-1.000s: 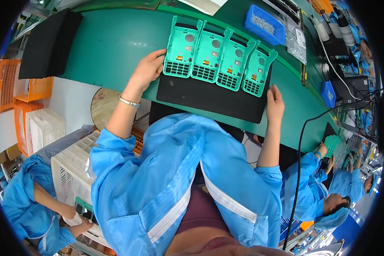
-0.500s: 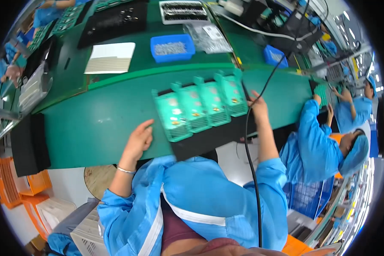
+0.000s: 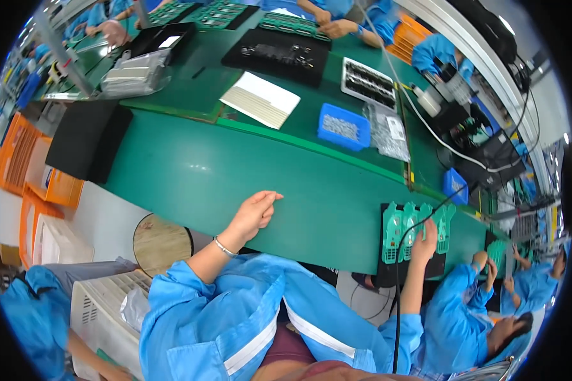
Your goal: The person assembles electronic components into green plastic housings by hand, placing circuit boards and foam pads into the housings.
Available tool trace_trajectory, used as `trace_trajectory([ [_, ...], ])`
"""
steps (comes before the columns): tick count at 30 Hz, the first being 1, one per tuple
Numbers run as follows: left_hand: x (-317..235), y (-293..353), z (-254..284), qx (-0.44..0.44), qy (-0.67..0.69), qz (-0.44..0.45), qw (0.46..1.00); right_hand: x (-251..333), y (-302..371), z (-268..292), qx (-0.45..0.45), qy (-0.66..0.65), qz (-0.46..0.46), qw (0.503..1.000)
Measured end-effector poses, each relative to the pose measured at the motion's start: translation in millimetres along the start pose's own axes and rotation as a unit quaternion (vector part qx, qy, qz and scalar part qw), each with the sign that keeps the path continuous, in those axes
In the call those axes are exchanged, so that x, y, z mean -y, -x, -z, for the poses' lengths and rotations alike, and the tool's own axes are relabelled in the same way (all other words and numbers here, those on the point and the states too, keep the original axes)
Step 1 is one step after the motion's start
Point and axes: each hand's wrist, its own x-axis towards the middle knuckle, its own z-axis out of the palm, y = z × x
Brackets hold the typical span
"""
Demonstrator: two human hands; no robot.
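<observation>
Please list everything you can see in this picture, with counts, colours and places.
housings: four, green, right part of workbench
near mat: one, black, under housings
workbench: one, green, across the middle
blue bins: two, blue, upper middle and right
clear bags: at least two, transparent, beside larger bin and upper left
parts tray: one, white with black parts, upper middle
flat sheet: one, white and beige, upper middle
far mat: one, black, top centre
block: one, black, workbench's left end
crates: several, white and orange, mostly left
stool: one, brownish, left
cables: several, black and white, right
co-workers: several, blue clothing, both sides and top
left hand: one, bare, empty, over workbench
right hand: one, bare, at housings, contact unclear
</observation>
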Motion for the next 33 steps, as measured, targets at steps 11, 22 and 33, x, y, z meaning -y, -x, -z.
trace_trajectory([
  [11,-112.4,111.7,-67.0,0.091,-0.062,-0.458,0.882,160.7,-4.6,-30.3,0.096,-0.140,0.146,0.975],
  [22,-159.7,177.5,-109.8,0.386,-0.160,-0.670,0.614,286.5,52.9,-86.4,0.241,-0.240,0.219,0.914],
  [33,-154.9,180.6,-115.7,0.352,-0.161,-0.656,0.648,290.6,55.1,-98.1,0.209,-0.258,0.210,0.920],
])
